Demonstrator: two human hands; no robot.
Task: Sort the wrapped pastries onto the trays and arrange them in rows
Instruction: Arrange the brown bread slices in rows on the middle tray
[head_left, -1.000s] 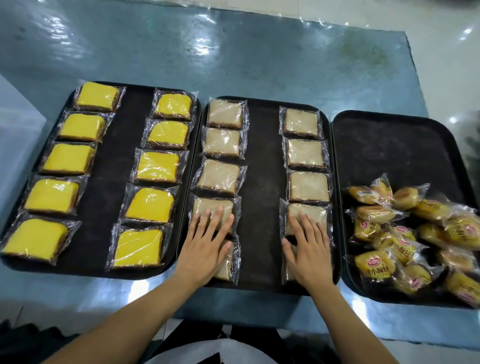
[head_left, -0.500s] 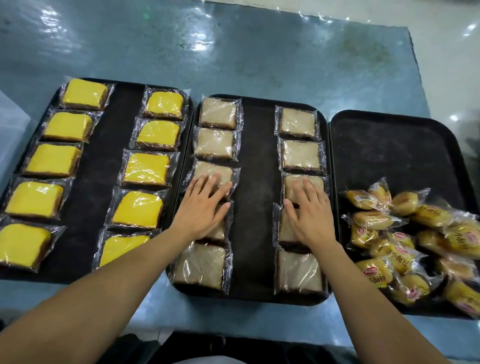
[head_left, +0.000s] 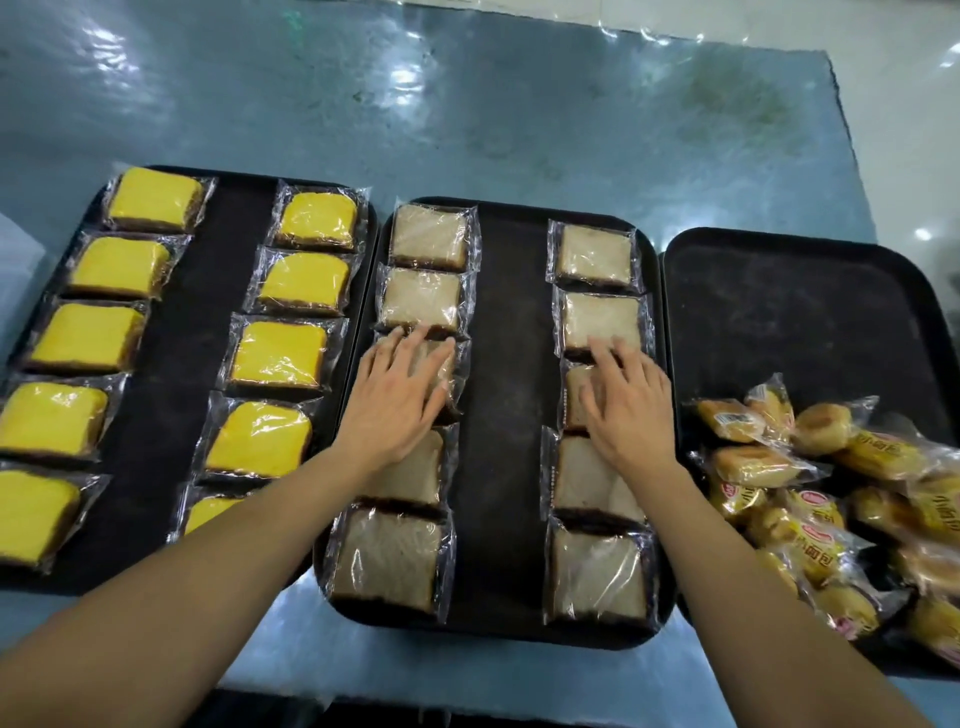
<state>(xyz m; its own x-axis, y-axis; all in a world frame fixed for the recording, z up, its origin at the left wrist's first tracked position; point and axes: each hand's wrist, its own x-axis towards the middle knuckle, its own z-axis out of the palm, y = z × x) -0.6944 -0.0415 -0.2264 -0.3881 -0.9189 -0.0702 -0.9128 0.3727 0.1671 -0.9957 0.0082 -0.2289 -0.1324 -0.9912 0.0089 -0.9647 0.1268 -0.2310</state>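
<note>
I've got three black trays side by side on the blue table (head_left: 519, 104). Left tray (head_left: 208, 291): yellow cakes (head_left: 279, 355) in 2 rows, looks done. Middle tray (head_left: 511, 415): pale cakes (head_left: 426, 236) in 2 rows of 5. Right tray (head_left: 795, 312): far half bare, small wrapped buns (head_left: 810, 514) in a loose heap at the near end, still unsorted.

My left hand (head_left: 395, 402) lies flat, fingers spread, on the 3rd pale cake of the left row (head_left: 451, 366). My right hand (head_left: 631, 405) is flat too, fingers together, on the 3rd cake of the right row (head_left: 577, 397), fingertips (head_left: 608, 348) reaching onto the one beyond.

Risks, imo: wrappers are slick and their edges overlap, so pushing w/ flat palms could drag a neighbour along and skew the row. Far cakes sit close to the rim; too much push could ride one up on it. Bun heap is touching the near-right edge of its tray, a sleeve or elbow bump could tip a few off.
</note>
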